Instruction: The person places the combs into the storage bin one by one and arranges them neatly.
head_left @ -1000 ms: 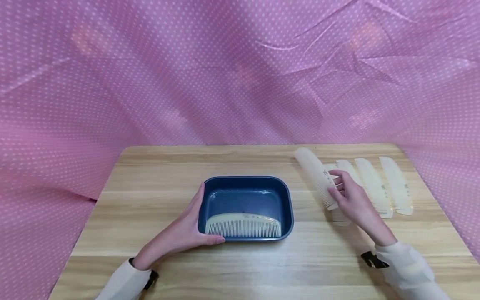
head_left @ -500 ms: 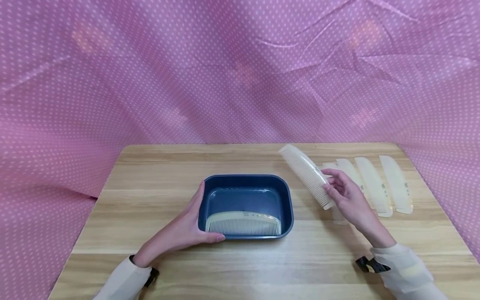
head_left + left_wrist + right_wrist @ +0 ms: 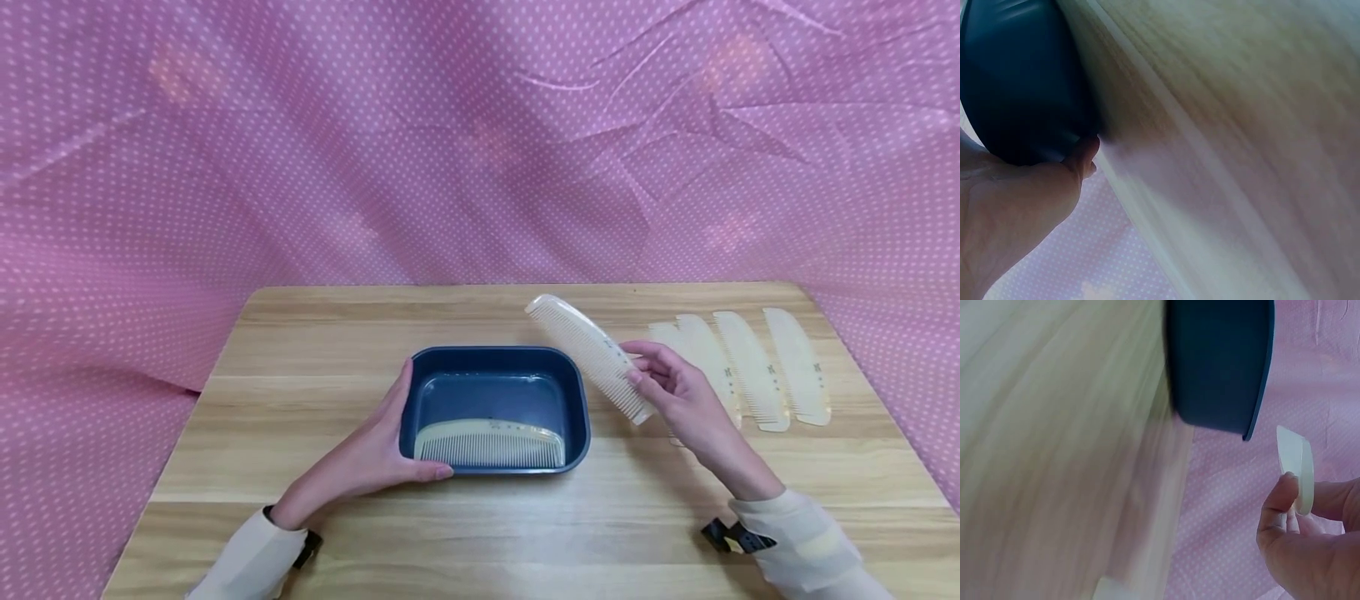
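Note:
A dark blue rectangular box [image 3: 489,398] with rounded corners stands on the table. One pale cream comb [image 3: 491,443] lies in it along the near wall, teeth toward the near side. My left hand [image 3: 367,454] grips the box's left end, thumb along the near rim and fingers along the left side. My right hand [image 3: 686,404] pinches another cream comb [image 3: 588,350] near one end between thumb and fingers. That comb slants up and left, its far end beyond the box's back right corner. In the right wrist view the held comb [image 3: 1297,465] shows end-on.
Several more cream combs [image 3: 752,371] lie side by side on the right of the wooden table [image 3: 315,333], partly behind the right hand and forearm. Pink dotted cloth [image 3: 450,167] hangs around the back and sides.
My right hand has carried its comb left, away from the other combs and toward the box. My left hand, the box and the comb inside have stayed in place.

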Demonstrator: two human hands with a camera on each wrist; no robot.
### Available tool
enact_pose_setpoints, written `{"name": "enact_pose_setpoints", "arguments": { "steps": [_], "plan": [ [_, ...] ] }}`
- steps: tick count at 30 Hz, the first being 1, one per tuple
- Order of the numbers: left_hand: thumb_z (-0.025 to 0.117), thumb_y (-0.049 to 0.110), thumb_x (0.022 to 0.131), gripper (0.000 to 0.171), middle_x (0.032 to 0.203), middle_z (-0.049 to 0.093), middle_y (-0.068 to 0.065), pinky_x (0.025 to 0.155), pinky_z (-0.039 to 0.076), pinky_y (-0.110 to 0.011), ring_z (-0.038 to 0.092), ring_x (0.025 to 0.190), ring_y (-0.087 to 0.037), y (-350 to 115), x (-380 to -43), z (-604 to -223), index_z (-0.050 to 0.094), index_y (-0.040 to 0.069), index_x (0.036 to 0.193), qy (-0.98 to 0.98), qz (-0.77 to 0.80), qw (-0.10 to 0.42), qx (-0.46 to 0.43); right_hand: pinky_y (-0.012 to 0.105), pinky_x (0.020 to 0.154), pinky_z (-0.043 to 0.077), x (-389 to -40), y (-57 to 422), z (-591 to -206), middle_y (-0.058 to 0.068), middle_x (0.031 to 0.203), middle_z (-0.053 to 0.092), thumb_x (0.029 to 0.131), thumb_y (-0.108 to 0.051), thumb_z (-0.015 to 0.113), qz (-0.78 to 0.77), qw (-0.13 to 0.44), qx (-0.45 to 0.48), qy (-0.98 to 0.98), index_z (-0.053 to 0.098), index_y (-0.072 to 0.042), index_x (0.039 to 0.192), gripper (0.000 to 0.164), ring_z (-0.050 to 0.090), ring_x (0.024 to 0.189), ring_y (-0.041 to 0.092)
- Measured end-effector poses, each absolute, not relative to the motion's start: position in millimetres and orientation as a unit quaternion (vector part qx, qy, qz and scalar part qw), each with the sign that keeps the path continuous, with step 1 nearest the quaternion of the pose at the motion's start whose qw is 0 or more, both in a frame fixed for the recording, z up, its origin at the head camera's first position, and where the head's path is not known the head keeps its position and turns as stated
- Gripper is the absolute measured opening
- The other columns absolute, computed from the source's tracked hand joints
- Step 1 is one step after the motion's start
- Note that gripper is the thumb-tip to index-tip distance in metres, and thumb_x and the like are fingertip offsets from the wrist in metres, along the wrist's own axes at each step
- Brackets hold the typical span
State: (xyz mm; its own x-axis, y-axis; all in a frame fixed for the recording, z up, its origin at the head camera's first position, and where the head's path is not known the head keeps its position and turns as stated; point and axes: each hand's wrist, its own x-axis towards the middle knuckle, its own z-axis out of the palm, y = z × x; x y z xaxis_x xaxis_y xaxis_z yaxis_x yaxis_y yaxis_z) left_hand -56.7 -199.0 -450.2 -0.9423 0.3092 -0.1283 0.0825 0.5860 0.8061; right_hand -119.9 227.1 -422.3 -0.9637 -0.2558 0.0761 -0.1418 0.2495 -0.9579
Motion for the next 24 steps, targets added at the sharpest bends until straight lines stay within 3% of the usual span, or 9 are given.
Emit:
{"name": "enact_pose_setpoints", "arguments": {
  "steps": [7,24],
  "plan": [
    [0.100,0.051,0.077,0.152,0.182,-0.004,-0.005,0.124,0.022,-0.069,0.009,0.164,-0.034,-199,-58,-450,-0.017,0.032,0.174,0.877,0.449,0.123,0.115,0.025,0.078,0.059,-119,212,-416,0.022,0.117,0.072,0.111,-0.006,0.064,-0.592,0.067,-0.139,0.791,0.063,0.002,0.145,0.035,0.070,0.095,0.017],
    [0.098,0.054,0.079,0.151,0.182,-0.003,-0.010,0.122,0.023,-0.072,0.010,0.164,-0.040,-200,-56,-452,-0.017,0.032,0.173,0.882,0.440,0.125,0.111,0.026,0.073,0.058,-113,182,-421,0.014,0.107,0.073,0.106,-0.006,0.071,-0.587,0.107,-0.152,0.788,0.073,-0.002,0.135,0.029,0.068,0.091,0.020]
  ]
}}
